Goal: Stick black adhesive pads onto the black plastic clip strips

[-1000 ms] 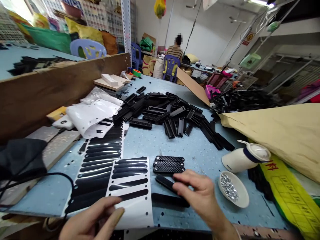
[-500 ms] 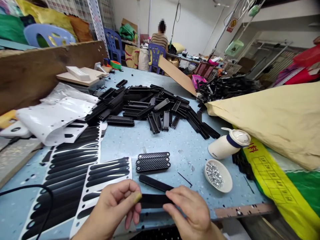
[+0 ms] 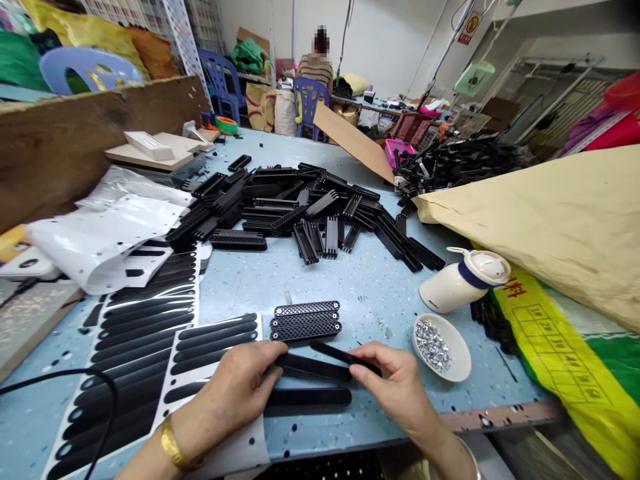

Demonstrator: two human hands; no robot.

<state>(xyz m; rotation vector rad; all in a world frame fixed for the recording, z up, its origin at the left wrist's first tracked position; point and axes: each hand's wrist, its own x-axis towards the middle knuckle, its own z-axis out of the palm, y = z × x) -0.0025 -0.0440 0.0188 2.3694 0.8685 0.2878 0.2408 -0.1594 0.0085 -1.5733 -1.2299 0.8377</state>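
My left hand is closed at the left end of a flat black strip, its thumb and fingertips together there. Between the thumb and fingers of my right hand is a narrower black strip, slanting up to the left, just above the first. Nearer the table edge lies another black strip, apart from my right hand. Just beyond my hands sits a stack of black textured bars with silver screws at the ends. Sheets of black stickers lie by my left hand.
A large pile of black slotted parts spreads across the blue table. To the right stand a bowl of small metal pieces and a cream bottle. A black cable crosses the left side. A person sits far back.
The strip that was between both hands now lies near the table edge. My left hand has taken the other strip's end; my right hand has moved up and right, with a narrow strip in it.
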